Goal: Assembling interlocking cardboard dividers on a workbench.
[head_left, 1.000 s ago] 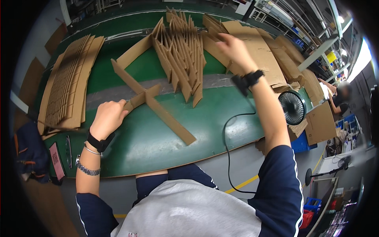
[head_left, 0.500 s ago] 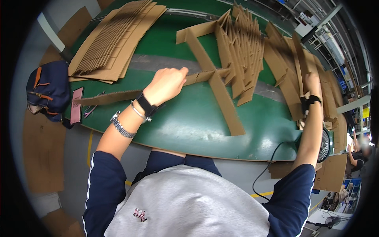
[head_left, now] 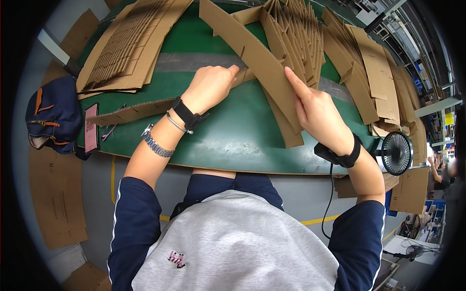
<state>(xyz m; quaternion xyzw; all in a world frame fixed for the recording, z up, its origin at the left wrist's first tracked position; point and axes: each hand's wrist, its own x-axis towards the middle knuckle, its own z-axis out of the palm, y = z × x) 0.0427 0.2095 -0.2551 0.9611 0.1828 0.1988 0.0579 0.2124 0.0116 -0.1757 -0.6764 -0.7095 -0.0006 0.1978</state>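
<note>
A long slotted cardboard strip lies slanted across the green table. My right hand rests against its right edge, index finger stretched up along the board. A second strip crosses under it and runs left along the table. My left hand is closed on this crossing strip, right where the two strips meet. Both wrists carry black bands, and the left forearm also has a metal watch.
A stack of flat slotted cardboard lies at the back left. Upright assembled dividers and more flat sheets stand at the back right. A dark backpack and a phone sit at the left edge, a small black fan at the right.
My right hand has come back from the far right pile and now rests on the long slanted strip. My left hand stays at the crossing of the strips. The view has tilted further down.
</note>
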